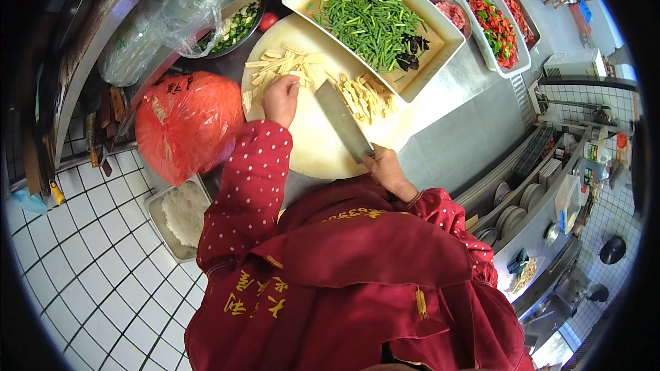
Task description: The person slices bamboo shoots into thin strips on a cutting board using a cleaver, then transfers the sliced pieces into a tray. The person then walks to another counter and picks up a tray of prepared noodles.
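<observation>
On a round, pale cutting board (309,144) lie two piles of pale yellow strips that look like bean curd. My left hand (281,100) is curled at the near edge of the left pile (286,59); its fingertips are partly hidden, so I cannot tell whether it grips any strips. My right hand (389,170) holds the handle of a cleaver (343,121). The broad blade lies low over the board, pointing away from me, beside the right pile (361,98). A white tub (433,69) of cut green stalks and black wood ear fungus overlaps the board's far edge.
A full red plastic bag (191,123) sits left of the board, above a metal tray of white rice-like food (183,214). Clear plastic bags (170,20) lie at upper left. Right are a container of chopped peppers (495,33), a bowl of meat (454,13) and shelves of plates (531,197).
</observation>
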A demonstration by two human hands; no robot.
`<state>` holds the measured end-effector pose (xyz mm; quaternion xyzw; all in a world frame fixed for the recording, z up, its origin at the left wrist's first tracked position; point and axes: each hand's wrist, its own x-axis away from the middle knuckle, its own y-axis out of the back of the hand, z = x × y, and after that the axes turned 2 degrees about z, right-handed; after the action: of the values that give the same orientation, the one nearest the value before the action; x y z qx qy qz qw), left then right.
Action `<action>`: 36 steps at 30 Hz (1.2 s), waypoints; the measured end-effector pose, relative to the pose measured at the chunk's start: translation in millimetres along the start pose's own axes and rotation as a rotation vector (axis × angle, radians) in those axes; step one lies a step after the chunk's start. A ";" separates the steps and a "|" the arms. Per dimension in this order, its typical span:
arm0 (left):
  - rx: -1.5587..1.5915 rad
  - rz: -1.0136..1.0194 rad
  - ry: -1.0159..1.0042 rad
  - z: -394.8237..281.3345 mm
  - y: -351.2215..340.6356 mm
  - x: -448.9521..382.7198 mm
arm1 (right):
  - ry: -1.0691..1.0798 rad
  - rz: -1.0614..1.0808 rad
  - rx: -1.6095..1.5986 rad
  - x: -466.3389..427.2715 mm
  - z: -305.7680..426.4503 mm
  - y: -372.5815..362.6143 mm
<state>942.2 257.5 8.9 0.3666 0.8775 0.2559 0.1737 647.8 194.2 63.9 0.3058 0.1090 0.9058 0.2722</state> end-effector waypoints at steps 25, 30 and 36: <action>0.656 0.149 0.791 -17.9 -1.7 75.8 | 0.192 -0.132 0.196 6.1 -8.6 12.9; 0.516 0.084 0.904 -16.6 -23.8 101.3 | 0.178 -0.061 0.217 14.8 8.3 6.4; 0.426 0.130 0.903 -22.2 -26.3 106.4 | 0.253 -0.006 0.281 22.7 27.3 -6.2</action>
<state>845.3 312.6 -0.8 0.3005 0.8732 0.2145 -0.3181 652.2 212.8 94.4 0.2242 0.2687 0.9121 0.2136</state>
